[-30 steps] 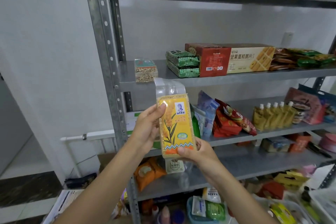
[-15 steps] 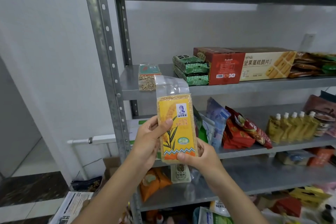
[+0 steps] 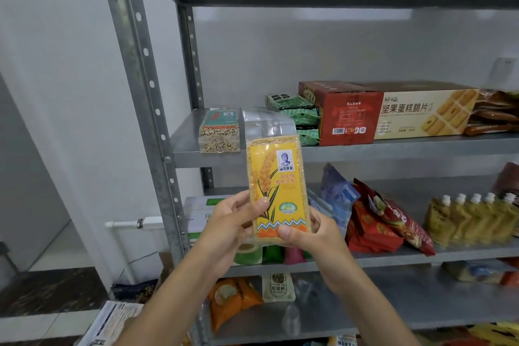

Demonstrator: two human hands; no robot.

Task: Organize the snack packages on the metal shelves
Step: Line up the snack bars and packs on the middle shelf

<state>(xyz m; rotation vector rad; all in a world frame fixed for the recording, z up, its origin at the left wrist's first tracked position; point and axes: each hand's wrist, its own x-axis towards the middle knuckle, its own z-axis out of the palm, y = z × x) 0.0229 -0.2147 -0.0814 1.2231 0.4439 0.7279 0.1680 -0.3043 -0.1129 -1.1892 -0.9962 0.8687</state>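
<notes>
Left hand (image 3: 229, 223) and right hand (image 3: 307, 234) both grip the upright yellow millet pack (image 3: 276, 187), with the shelf (image 3: 365, 150) just beyond them.

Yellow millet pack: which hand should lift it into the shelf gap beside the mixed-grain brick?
Probably left. The left hand grips the yellow millet pack higher, mid-body; the right hand only pinches its bottom edge.
</notes>
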